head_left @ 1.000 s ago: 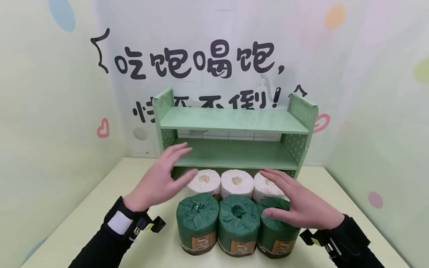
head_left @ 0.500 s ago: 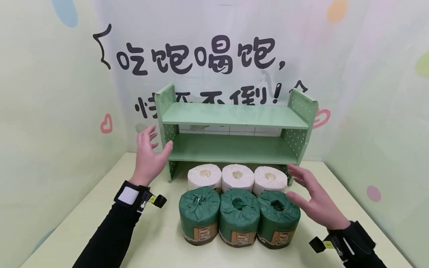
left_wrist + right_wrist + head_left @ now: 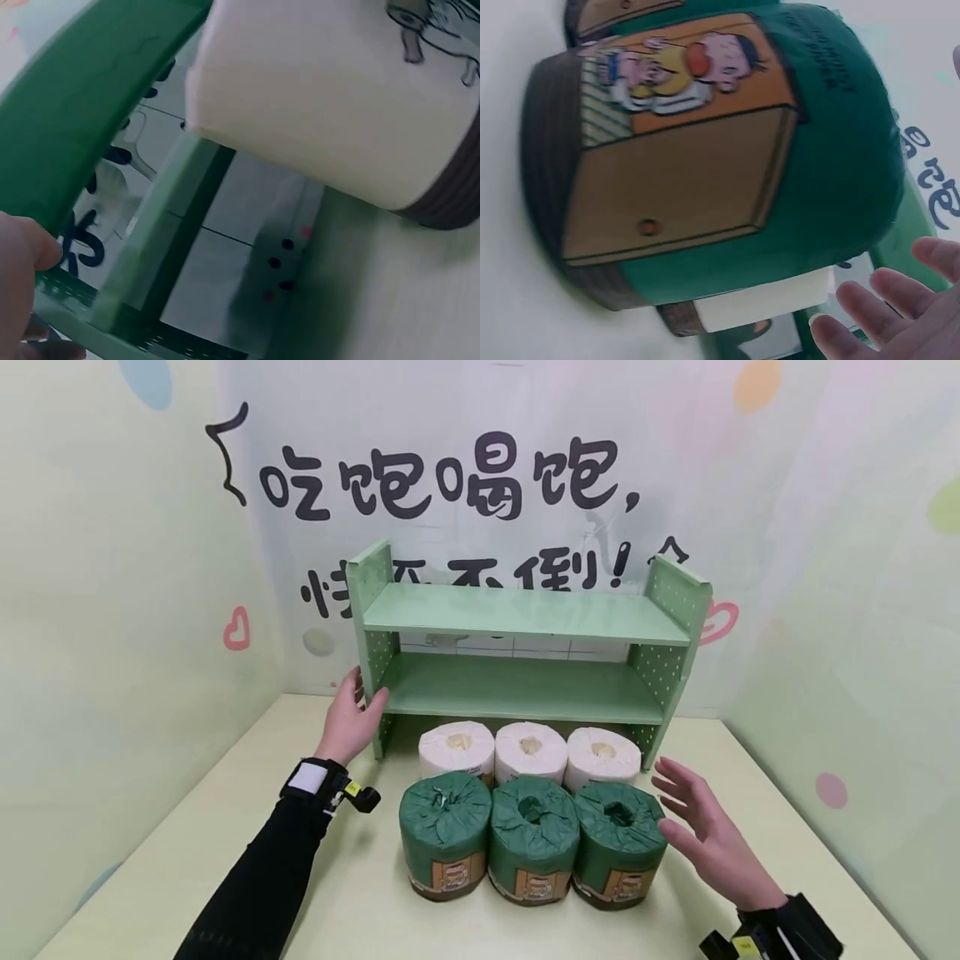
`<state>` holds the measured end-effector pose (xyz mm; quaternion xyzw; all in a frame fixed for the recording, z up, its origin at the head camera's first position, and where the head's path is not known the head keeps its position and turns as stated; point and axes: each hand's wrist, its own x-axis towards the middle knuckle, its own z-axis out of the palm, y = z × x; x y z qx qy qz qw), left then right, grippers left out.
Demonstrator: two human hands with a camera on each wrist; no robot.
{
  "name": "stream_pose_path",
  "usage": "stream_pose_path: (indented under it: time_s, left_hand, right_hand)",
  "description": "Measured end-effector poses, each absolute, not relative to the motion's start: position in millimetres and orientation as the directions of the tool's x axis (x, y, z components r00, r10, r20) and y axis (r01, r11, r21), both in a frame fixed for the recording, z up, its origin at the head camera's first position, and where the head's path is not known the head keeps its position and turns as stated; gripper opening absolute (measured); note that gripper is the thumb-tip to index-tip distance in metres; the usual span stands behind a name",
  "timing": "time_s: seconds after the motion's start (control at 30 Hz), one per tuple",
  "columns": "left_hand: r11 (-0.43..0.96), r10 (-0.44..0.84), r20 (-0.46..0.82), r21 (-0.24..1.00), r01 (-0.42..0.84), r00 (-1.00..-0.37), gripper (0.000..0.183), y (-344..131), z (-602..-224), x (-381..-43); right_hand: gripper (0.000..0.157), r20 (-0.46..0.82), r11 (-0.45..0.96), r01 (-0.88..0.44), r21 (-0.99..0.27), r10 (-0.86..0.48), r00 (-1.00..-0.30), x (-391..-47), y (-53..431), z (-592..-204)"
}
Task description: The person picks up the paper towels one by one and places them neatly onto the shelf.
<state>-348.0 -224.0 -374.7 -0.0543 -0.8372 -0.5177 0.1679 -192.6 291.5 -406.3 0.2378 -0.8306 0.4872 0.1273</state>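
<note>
A two-tier green shelf rack (image 3: 525, 687) stands at the back of the table. My left hand (image 3: 348, 727) grips its left side panel, thumb at the front edge and fingers along the outer face. In the left wrist view the thumb (image 3: 41, 241) lies right at the green board. My right hand (image 3: 716, 843) holds nothing, fingers spread, just right of the rightmost green-wrapped toilet roll (image 3: 617, 843). Two more green rolls (image 3: 534, 839) stand beside that one in a row. Behind them, under the rack's front, stand three white-wrapped toilet rolls (image 3: 531, 756).
Pale cream table (image 3: 247, 793) under everything. Patterned walls stand close on the left (image 3: 135, 610) and right (image 3: 840, 652), with a lettered wall (image 3: 465, 410) behind the rack. The rolls stand between my two hands, in front of the rack.
My left hand has moved from over the rolls leftward to the rack's left panel and taken hold of it. My right hand has drawn right, away from the rolls. Rack and rolls stay put.
</note>
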Motion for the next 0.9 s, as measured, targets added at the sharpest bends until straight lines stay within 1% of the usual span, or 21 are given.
stream_pose_path:
  time_s: [0.1, 0.23, 0.4, 0.57, 0.7, 0.9]
  left_hand:
    - [0.457, -0.084, 0.334, 0.850, 0.262, -0.939, 0.075, -226.1, -383.9, -351.7]
    - [0.477, -0.086, 0.340, 0.839, 0.262, -0.936, 0.065, -227.0, -391.1, -353.5]
    - [0.531, -0.089, 0.354, 0.808, 0.257, -0.931, 0.054, -225.1, -396.7, -354.3]
    - [0.545, -0.094, 0.377, 0.794, 0.269, -0.921, 0.052, -225.4, -400.4, -353.3]
    - [0.545, -0.103, 0.392, 0.791, 0.278, -0.914, 0.051, -226.4, -403.3, -352.3]
    - [0.534, -0.102, 0.378, 0.801, 0.270, -0.920, 0.053, -225.9, -405.7, -352.0]
  right_hand:
    - [0.076, 0.444, 0.405, -0.530, -0.745, -0.291, -0.847, -191.5, 290.4, -413.5]
    - [0.082, 0.425, 0.417, -0.524, -0.743, -0.311, -0.850, -190.8, 290.1, -420.3]
    - [0.090, 0.331, 0.421, -0.453, -0.786, -0.333, -0.883, -190.8, 291.6, -425.8]
    - [0.098, 0.247, 0.438, -0.384, -0.813, -0.337, -0.908, -189.5, 288.0, -430.7]
    - [0.100, 0.241, 0.448, -0.380, -0.809, -0.336, -0.911, -189.1, 285.6, -432.5]
    - [0.103, 0.228, 0.401, -0.373, -0.837, -0.363, -0.903, -189.6, 287.8, -432.8]
